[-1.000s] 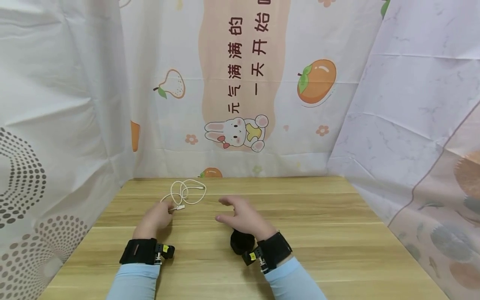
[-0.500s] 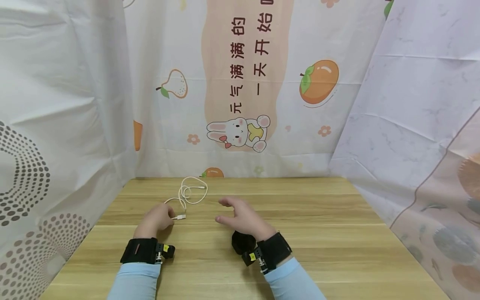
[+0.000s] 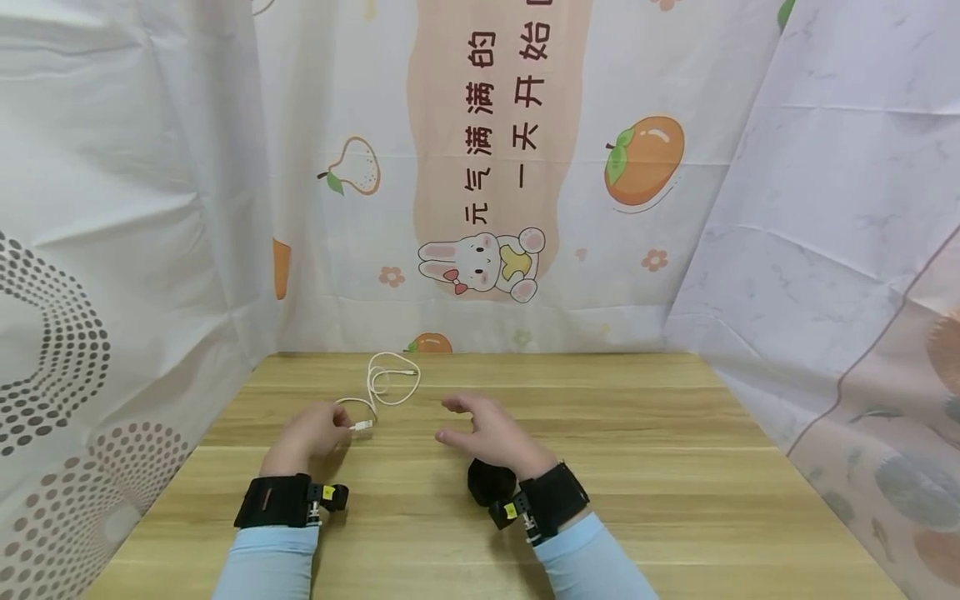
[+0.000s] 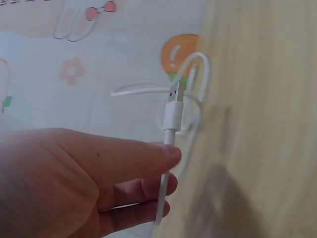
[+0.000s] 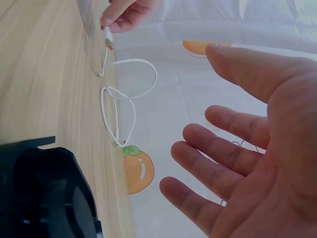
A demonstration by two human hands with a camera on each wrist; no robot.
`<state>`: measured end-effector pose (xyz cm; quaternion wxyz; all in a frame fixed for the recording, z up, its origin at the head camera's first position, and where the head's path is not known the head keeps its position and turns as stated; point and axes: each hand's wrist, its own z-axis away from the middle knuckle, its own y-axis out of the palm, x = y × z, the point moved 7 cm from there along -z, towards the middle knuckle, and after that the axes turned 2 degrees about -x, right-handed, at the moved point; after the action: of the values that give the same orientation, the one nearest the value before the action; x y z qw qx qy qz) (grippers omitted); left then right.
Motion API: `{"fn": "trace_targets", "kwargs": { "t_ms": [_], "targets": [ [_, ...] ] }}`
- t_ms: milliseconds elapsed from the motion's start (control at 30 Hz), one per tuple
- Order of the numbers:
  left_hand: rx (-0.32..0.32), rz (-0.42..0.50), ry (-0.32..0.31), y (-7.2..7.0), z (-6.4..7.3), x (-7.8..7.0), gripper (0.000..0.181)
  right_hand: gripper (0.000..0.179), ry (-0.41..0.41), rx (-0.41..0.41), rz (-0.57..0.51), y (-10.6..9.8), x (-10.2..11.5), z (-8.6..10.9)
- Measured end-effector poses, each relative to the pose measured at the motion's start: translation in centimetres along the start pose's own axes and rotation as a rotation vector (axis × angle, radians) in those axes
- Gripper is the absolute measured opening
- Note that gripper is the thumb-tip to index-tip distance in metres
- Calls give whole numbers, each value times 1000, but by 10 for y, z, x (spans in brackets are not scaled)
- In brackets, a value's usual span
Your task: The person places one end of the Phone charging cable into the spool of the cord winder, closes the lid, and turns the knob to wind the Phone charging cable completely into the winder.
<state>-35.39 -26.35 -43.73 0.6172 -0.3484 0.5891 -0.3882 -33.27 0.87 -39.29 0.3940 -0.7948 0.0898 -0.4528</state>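
Note:
My left hand (image 3: 311, 433) pinches a white USB cable (image 4: 169, 136) between thumb and fingers, just behind its metal plug (image 4: 176, 92). The plug end is lifted off the table. The cable's loose loops (image 3: 390, 387) lie farther back, with the small other connector (image 3: 408, 372) on the wood. To the right, my right hand (image 3: 491, 433) hovers above the table. Its fingers are spread and relaxed in the right wrist view, with nothing in the palm (image 5: 287, 168). Beneath that hand stands a black object (image 3: 491, 482) with a hollow, dark top (image 5: 49, 193); its kind is unclear.
A wood-grain table (image 3: 637, 450) spans the space in front of me. White printed curtains hang behind it (image 3: 592, 275) and along both sides. Black straps with small cameras sit on both wrists, such as the left strap (image 3: 273, 502).
My left hand has drawn the plug end slightly nearer, then raised it a little, pulling some of the cable's loops straighter. The right hand stays nearly still. The head view has shifted slightly left.

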Motion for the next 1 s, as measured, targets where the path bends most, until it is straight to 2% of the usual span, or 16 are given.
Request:
{"fn": "trace_targets", "kwargs": {
  "t_ms": [167, 400, 600, 800, 1000],
  "targets": [
    [-47, 68, 47, -14, 1, -10, 8, 51, -15, -24, -9, -5, 4, 0],
    [-149, 93, 139, -35, 5, -29, 10, 50, -28, -68, -42, -14, 7, 2],
    [-228, 122, 201, -48, 13, -47, 12, 50, -46, -109, -66, -24, 11, 5],
    [-277, 145, 279, -55, 22, -72, 15, 48, -59, -139, -115, -33, 15, 8],
    [-276, 199, 338, -52, 27, -93, 11, 48, -73, -146, -109, -35, 18, 9]
  ]
}}
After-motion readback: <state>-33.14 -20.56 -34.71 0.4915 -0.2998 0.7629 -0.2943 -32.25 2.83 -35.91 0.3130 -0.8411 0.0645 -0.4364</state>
